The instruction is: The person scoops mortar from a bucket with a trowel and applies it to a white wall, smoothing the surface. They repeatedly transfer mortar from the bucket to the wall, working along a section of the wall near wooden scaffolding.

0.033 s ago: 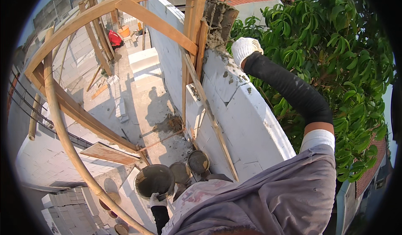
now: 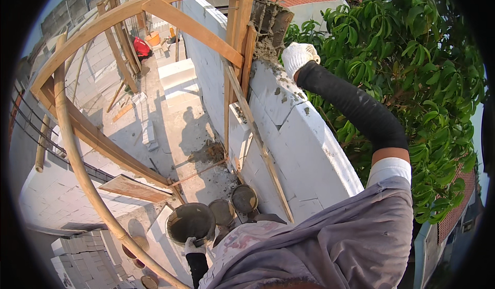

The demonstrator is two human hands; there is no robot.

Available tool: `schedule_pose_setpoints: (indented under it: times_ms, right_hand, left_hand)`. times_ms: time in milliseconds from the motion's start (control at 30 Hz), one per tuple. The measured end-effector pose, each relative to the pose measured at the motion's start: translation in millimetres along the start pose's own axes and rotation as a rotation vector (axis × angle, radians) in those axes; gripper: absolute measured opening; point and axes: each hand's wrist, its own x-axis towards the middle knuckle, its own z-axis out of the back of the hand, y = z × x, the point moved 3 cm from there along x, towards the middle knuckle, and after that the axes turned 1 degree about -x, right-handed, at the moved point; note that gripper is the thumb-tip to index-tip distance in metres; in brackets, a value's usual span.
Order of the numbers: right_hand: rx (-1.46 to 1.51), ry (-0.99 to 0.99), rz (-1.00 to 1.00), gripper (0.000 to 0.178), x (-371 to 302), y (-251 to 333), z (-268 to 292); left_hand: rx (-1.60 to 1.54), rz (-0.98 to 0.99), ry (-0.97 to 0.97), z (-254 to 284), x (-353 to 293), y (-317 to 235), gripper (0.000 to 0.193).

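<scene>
Two white knit gloves cover your hands. Your left hand [image 2: 192,245] grips the near edge of a large, round, dark bucket [image 2: 191,221] coated with grey mortar, low by your left side; what the bucket rests on is hidden. Your right hand [image 2: 300,59] is bent into a fist above the far end of the top edge of a tall white block wall [image 2: 314,152]; whether it holds anything, you cannot tell from this angle. Just left of that fist, wet grey mortar [image 2: 267,51] sits at the foot of a rough concrete column [image 2: 276,23], and small splashes dot the wall's top edge nearby. A brown timber frame [image 2: 191,30] stands against the column's left side, and a thin wooden batten [image 2: 260,147] slants down along the wall's inner face. Right of your bucket are two smaller mortar-stained pails [image 2: 244,198]. Beyond the wall's outer edge grows a leafy green tree [image 2: 392,83].
</scene>
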Motion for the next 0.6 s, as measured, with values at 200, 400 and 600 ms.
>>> schedule_pose_setpoints:
  times_ms: [200, 400, 600]
  right_hand:
    - [0.064, -0.077, 0.016, 0.022, 26.5, -17.7, 29.7]
    - [0.047, 0.026, -0.032, 0.021, 39.9, -20.9, -16.0]
    - [0.046, -0.108, -0.057, 0.017, -9.8, -20.2, -5.9]
  left_hand:
    - [-0.148, 0.189, -0.121, 23.4, -11.8, -3.4, 0.008]
    - [-0.311, 0.178, -0.108, 23.7, -20.1, 2.6, 0.011]
    - [-0.263, 0.122, -0.094, 18.4, -32.4, -2.4, 0.007]
